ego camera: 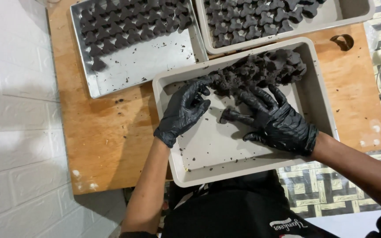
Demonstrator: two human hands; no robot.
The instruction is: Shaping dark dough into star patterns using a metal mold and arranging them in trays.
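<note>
top edge crops both far trays point(137, 66) of pieces.

Both black-gloved hands reach forward, left hand point(183, 112) curled, right hand point(278, 120) splayed flat.

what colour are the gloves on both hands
Black, glossy gloves on the left hand and right hand, shown clearly in the head view over the pale tray.

Dark crumbly dough heap point(261, 70) at far end of grey tray point(208, 145)
</note>
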